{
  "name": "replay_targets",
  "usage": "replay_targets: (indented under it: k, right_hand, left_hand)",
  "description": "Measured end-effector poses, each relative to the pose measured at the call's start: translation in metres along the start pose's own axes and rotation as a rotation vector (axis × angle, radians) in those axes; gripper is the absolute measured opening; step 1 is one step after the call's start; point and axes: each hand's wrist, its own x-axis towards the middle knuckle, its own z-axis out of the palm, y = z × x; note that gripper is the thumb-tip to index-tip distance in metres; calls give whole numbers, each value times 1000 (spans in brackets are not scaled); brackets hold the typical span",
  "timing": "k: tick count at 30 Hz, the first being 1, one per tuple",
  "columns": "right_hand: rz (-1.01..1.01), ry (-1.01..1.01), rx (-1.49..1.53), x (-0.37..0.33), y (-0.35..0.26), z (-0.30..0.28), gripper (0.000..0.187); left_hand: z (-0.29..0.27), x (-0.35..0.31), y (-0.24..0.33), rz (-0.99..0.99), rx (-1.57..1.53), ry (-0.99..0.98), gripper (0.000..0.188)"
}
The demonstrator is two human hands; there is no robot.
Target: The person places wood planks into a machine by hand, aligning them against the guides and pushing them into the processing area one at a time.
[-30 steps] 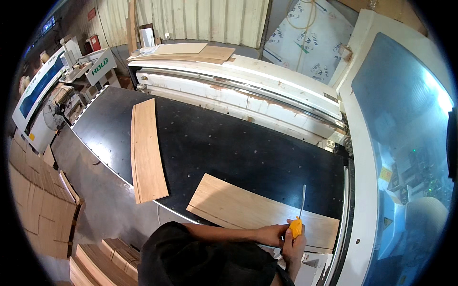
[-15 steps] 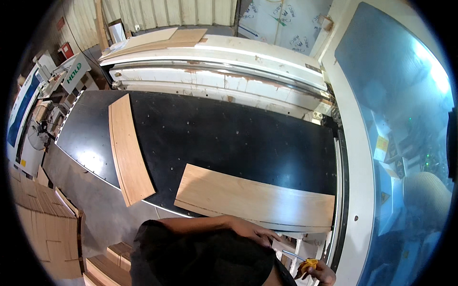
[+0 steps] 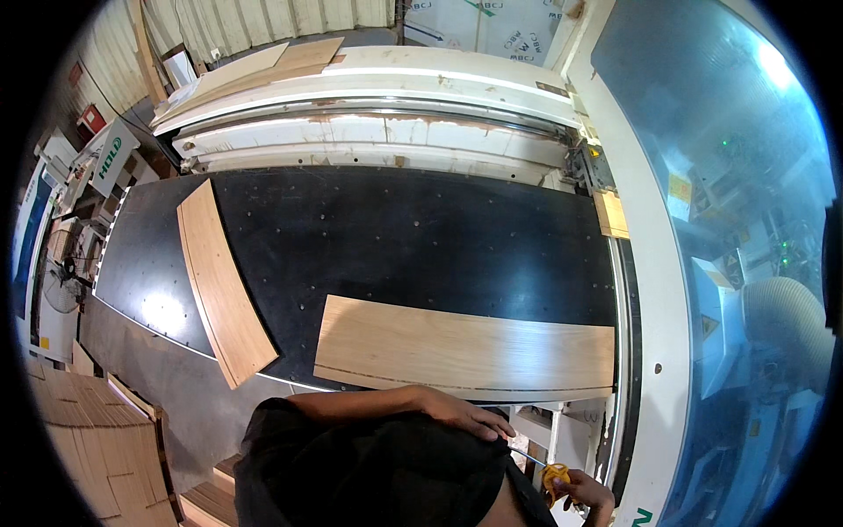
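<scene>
Ahead and to the right of the right hand [image 3: 575, 492]: big blue tinted window [image 3: 650, 123], with a pale ridged hose [image 3: 786, 329] and small green lights [image 3: 725, 142] showing through it. Well left of the left hand [image 3: 470, 419]: stack of brown sheets [image 3: 92, 439], then a caged fan [image 3: 63, 294] farther ahead, beside a white-and-blue machine [image 3: 33, 230]. Far ahead of the left hand, off left: loose thin boards [image 3: 303, 59] on a white beam [image 3: 421, 75], red box [image 3: 91, 118] left of them, cream ribbed wall [image 3: 281, 19] behind.

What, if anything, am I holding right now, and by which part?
Your right hand holds a yellow-handled tool by its handle, not its thin rod; your left hand shows no hold.
</scene>
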Motion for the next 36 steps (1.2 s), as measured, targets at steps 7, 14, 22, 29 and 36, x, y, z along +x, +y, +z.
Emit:
replay_targets:
  k: [7, 14, 22, 29, 36]
  right_hand:
    - [-151, 45, 178, -26, 9, -18, 47]
    - [-454, -169, 160, -56, -44, -5, 37]
    - [-434, -196, -131, -58, -98, 6, 41]
    - [-464, -262, -224, -45, -114, -5, 45]
    - [-410, -227, -382, -58, -139, -1, 44]
  left_hand:
    - [-7, 8, -14, 33, 15, 12, 65]
    - [-6, 13, -16, 83, 51, -5, 65]
    - [16, 4, 0, 206, -127, 92, 70]
    - [31, -9, 12, 207, -173, 148, 79]
    - [43, -26, 33, 216, -177, 136, 91]
